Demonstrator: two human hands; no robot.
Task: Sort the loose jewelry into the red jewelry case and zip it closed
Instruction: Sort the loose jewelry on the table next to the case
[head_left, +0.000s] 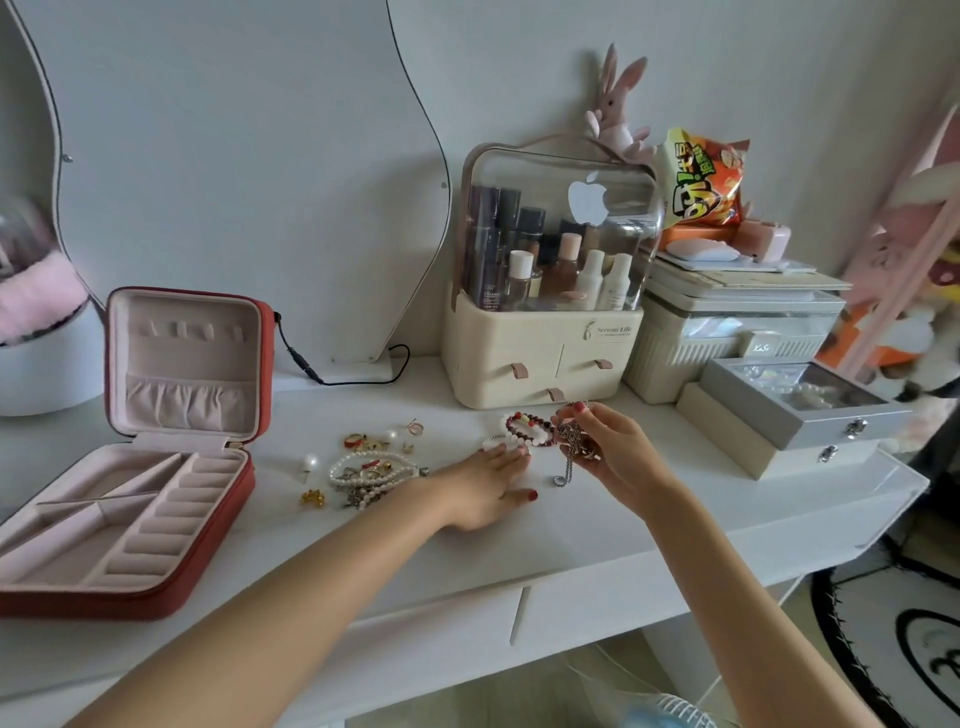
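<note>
**Jewelry sorting barely begun: case open and empty, both hands at the loose pieces**

A white dressing table (597, 525) fills the view, seen from above by the person working at it. At its left end sits the square red zip-around jewelry case with pale pink lining (135, 467), lid propped upright and tray lying flat. Its long compartments and ring rolls show nothing inside, so, judging by this, no piece has yet been sorted in and the zipping is still to come.

Near the middle of the table, well apart from the case, lies a tangled heap of white pearl strands and gold trinkets (371, 475). Around it are scattered gold and red rings (363, 441), a pearl stud (310, 462) and a small gold charm (313, 498). To the right of the heap lies a dark red beaded bracelet (530, 428), with a white beaded bracelet (501, 442) touching it.

The left hand (483, 493) lies flat on the tabletop with fingers straight, its fingertips touching the white bracelet. The right hand (613, 457) is raised just above the table, fingers curled, pinching a silver chain necklace (569, 452) whose end dangles towards the surface. The two hands are close together but not touching.
</note>
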